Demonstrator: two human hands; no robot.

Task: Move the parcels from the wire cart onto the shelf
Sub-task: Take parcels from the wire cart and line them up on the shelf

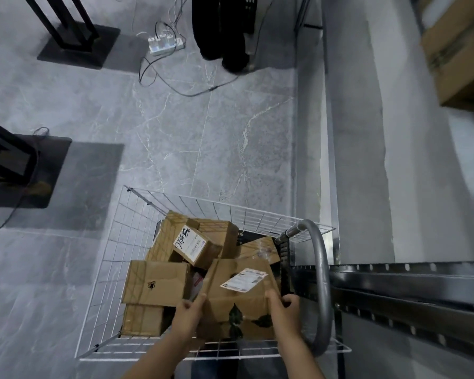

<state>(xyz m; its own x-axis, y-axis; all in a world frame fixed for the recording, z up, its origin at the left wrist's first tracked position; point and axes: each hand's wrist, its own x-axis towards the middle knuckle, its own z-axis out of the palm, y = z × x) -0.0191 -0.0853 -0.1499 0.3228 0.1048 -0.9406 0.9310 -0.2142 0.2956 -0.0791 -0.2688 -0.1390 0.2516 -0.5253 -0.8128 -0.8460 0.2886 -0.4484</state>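
A white wire cart (112, 258) stands on the floor below me, filled with several brown cardboard parcels. I hold the nearest parcel (238, 305), a flat box with a white shipping label, between both hands. My left hand (188, 314) grips its left edge and my right hand (283, 307) grips its right edge. Behind it lie a small labelled parcel (196, 246) and a plain box (158, 283). The dark metal shelf (394, 285) runs along the right, beside the cart's grey handle (322, 283).
A cardboard box (460, 50) sits on the shelf at the upper right. A person's dark legs (225, 28) stand at the top, near a power strip (164, 45) with cables trailing over the floor. Black stand bases (77, 47) sit at the left.
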